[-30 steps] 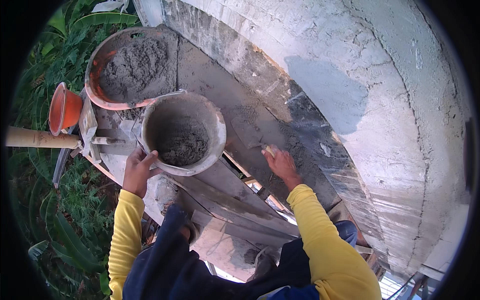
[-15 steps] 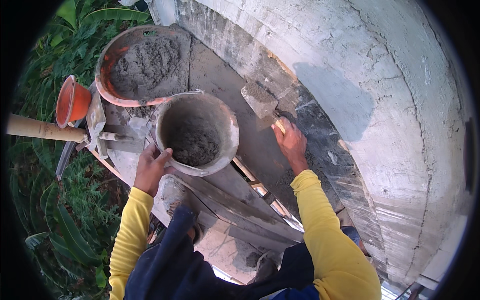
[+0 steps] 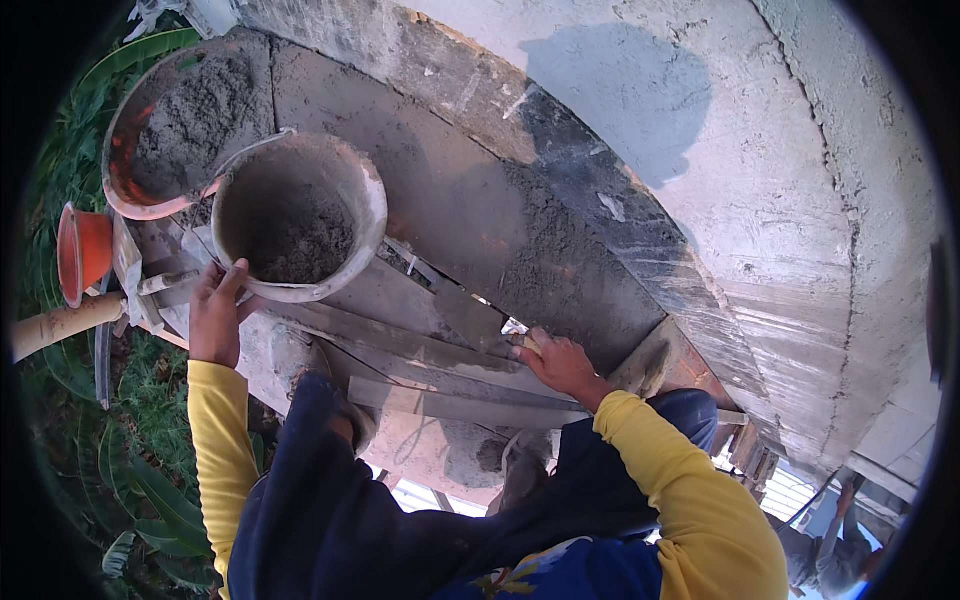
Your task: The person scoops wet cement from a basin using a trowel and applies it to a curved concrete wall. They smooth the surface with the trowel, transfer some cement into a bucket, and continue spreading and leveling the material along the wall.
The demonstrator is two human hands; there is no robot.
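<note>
- A tub (image 3: 150,211) sits at the far left corner of the planks (image 3: 440,400), perhaps kept close for its mortar (image 3: 205,120).
- My left hand (image 3: 217,318) is clamped on the rim of the bucket (image 3: 376,210), near their left edge, probably steadying it.
- My right hand (image 3: 560,366) grips the trowel (image 3: 472,318) by its handle, presumably for control, blade over the planks' middle.

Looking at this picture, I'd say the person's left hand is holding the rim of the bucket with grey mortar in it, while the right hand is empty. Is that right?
Not quite: the right hand isn't empty. The head view shows it holding a trowel. The left hand is indeed holding the rim of the bucket with grey mortar in it.
</note>
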